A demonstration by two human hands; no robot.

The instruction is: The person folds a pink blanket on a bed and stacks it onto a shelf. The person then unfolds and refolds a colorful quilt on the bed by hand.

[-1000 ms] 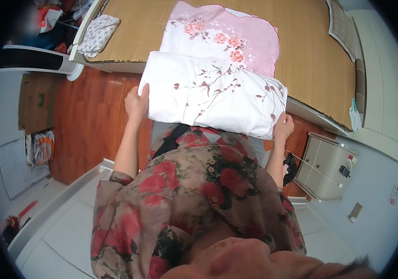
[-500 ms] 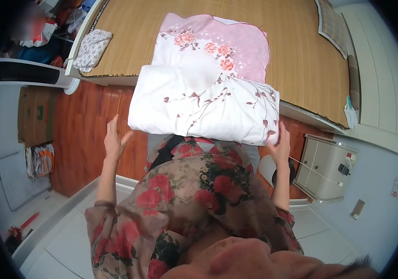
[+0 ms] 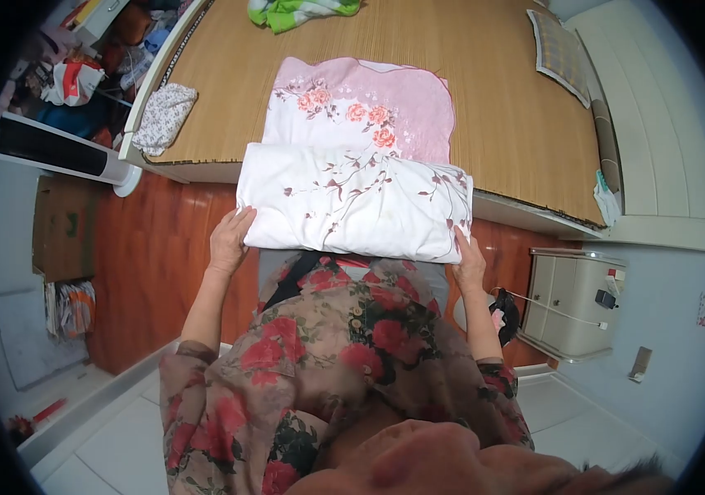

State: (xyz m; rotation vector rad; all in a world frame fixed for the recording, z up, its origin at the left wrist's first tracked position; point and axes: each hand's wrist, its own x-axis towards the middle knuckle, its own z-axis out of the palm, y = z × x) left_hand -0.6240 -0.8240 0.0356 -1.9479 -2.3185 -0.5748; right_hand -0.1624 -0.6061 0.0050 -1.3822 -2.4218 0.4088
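Observation:
A white and pink flowered cloth [image 3: 361, 202] lies partly on the bed mat [image 3: 509, 124], its near part folded over into a thick white band that reaches past the bed's edge. At the band's lower left corner is my left hand [image 3: 231, 239], its fingers closed on the cloth. My right hand [image 3: 469, 260] grips the lower right corner, with fingers on top. The far part of the cloth, pink with orange roses, lies flat on the mat.
A patterned bundle [image 3: 165, 118] lies at the bed's left edge, a green and white cloth [image 3: 299, 11] farther back. A plaid pillow [image 3: 561, 56] is at the right. A tower fan [image 3: 56, 148] stands left, a small cabinet [image 3: 571, 301] right.
Half a second ago my left hand was open, away from the cloth; now it has moved in and holds the left corner. My right hand has closed on its corner. The view shows more of the bed.

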